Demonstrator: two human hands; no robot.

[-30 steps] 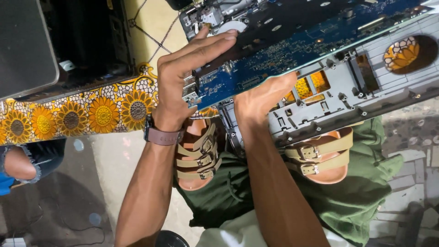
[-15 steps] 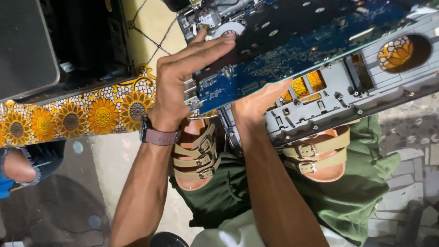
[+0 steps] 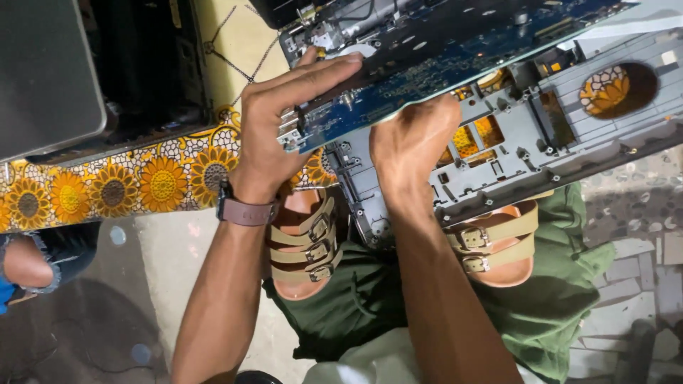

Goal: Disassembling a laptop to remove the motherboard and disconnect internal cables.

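A blue circuit board [image 3: 434,67] lies tilted up over a grey plastic laptop chassis [image 3: 562,128]. My left hand [image 3: 284,121] grips the board's left edge, fingers spread along its top and thumb under it. My right hand [image 3: 413,142] is closed with its fingers tucked under the board's lower edge, between board and chassis. A brown watch strap [image 3: 245,212] sits on my left wrist. The chassis rests over my knees, above my tan sandals [image 3: 306,242].
A sunflower-patterned cloth [image 3: 107,188] covers the table at left, with a dark laptop part [image 3: 78,71] on it. Another person's knee in torn jeans [image 3: 32,259] shows at far left. Green trousers [image 3: 555,313] and a tiled floor [image 3: 640,256] lie below.
The board's lower edge has lifted away from the chassis, opening a gap. My right hand has moved further under it. My left hand keeps its hold.
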